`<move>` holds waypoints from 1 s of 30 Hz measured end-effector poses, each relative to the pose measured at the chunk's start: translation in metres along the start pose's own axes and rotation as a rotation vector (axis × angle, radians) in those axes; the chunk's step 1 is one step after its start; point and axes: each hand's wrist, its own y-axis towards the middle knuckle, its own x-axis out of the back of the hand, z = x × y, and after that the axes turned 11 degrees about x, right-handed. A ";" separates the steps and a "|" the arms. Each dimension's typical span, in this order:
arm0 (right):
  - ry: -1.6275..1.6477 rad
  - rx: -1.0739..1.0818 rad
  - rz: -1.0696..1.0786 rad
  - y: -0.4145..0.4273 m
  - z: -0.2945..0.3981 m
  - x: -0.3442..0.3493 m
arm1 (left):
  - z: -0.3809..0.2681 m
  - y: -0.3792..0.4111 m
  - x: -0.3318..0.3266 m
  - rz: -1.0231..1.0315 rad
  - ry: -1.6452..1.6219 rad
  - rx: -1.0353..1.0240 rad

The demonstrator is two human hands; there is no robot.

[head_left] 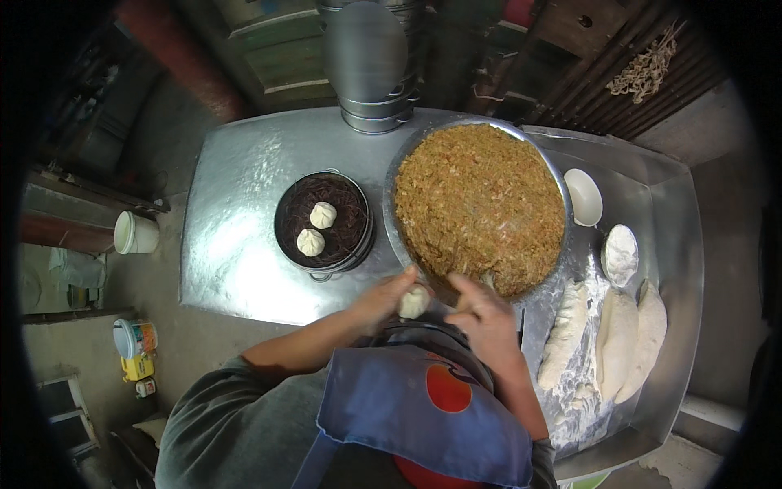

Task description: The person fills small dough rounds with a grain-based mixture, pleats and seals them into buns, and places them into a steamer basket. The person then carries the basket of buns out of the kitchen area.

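My left hand (386, 299) holds a pleated dough bun (415, 302) close to my apron, at the near rim of a large metal basin (392, 202). Just right of the bun is my right hand (487, 318), blurred, its thumb and forefinger apart with nothing visible between them. Brown minced filling (482, 202) heaps up in the basin, scooped lower at the near edge, where a small pale object is partly buried. To the left stands a round metal steamer (371, 238) lined with dark strands. Two pleated buns, a farther one (322, 215) and a nearer one (311, 242), sit in it.
Stacked metal steamer tiers (376, 116) stand at the table's (244, 165) back edge. In the raised-edge metal tray (672, 202) at right lie a white bowl (584, 197), a bowl of flour (621, 253) and long dough pieces (617, 342). White buckets (137, 232) are on the floor at left.
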 end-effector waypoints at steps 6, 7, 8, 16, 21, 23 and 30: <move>0.525 -0.400 -0.584 -0.025 -0.019 0.037 | -0.039 -0.038 0.052 -0.744 1.153 -0.715; 0.527 -0.408 -0.596 -0.031 -0.024 0.040 | -0.046 -0.036 0.057 -0.860 1.340 -0.843; 0.526 -0.419 -0.614 -0.037 -0.029 0.041 | -0.049 -0.036 0.062 -0.888 1.337 -0.844; 0.453 -0.657 -0.694 -0.124 -0.061 0.055 | -0.070 -0.011 0.071 -1.066 1.993 -0.844; 0.277 -0.751 -0.906 -0.244 -0.111 0.066 | -0.078 -0.017 0.053 -0.975 2.029 -1.012; 0.065 -1.005 -1.071 -0.312 -0.141 0.085 | -0.081 -0.017 0.042 -1.004 1.997 -0.951; -0.823 -1.534 -0.835 -0.478 -0.191 0.112 | -0.080 -0.003 -0.012 -0.717 1.632 -0.893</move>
